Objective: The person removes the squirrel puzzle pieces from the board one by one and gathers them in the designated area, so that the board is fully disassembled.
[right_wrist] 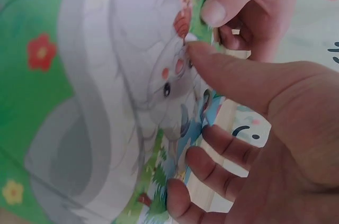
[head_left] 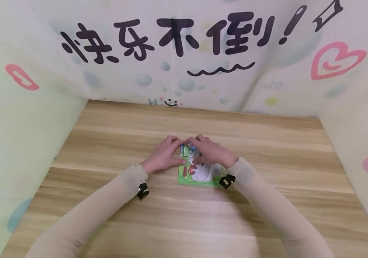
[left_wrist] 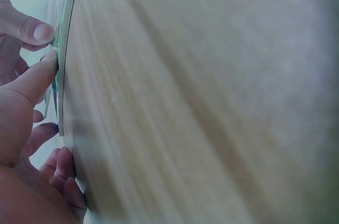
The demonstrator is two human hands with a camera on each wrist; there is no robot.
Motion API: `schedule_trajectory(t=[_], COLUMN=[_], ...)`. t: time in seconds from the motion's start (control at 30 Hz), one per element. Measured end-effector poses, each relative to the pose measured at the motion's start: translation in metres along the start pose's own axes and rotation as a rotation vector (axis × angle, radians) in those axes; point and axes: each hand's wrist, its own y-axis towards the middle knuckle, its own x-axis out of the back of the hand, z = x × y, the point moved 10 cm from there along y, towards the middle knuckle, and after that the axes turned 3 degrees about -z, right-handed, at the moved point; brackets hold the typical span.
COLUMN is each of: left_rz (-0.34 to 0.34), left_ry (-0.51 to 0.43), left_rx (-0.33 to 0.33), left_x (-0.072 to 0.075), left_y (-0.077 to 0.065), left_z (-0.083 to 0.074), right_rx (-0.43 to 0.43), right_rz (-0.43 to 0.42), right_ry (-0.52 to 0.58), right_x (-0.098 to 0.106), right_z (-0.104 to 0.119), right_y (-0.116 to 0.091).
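Observation:
A flat picture puzzle (head_left: 204, 175) lies on the table, showing a white bushy-tailed animal on green. My left hand (head_left: 165, 154) grips its left side, thumb on the picture and other fingers at the far left corner. Over the upper part bends my right hand (head_left: 212, 151). In the right wrist view its thumb (right_wrist: 228, 73) touches the picture by the animal's face, while the fingertips (right_wrist: 179, 197) curl at the far edge, pinching a puzzle piece between them. Seen edge-on in the left wrist view, a thin piece (left_wrist: 47, 105) tilts off the board (left_wrist: 64, 70).
The wood-grain table (head_left: 171, 222) spreads around the puzzle on all sides. Printed cloth walls (head_left: 132, 82) stand at the back, left and right. A small black device (head_left: 143, 191) hangs on the left wrist, and another (head_left: 227, 181) on the right, over the puzzle's near corner.

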Motion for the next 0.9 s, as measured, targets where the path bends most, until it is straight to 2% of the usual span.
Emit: schedule_trajectory(t=[0.33,0.9], left_rz=[0.016,0.011], left_ry=[-0.001,0.005], left_rx=[0.013,0.012], left_x=[-0.0007,0.0013], left_y=[0.0010,-0.0011], left_z=[0.0007,-0.0034], right_rx=[0.058,0.092], right_rz=[-0.020,-0.106], right_ry=[-0.003,-0.053], right_x=[0.0017,0.0084], right_z=[0.0007,0.0046], right_y=[-0.0003,-0.0024])
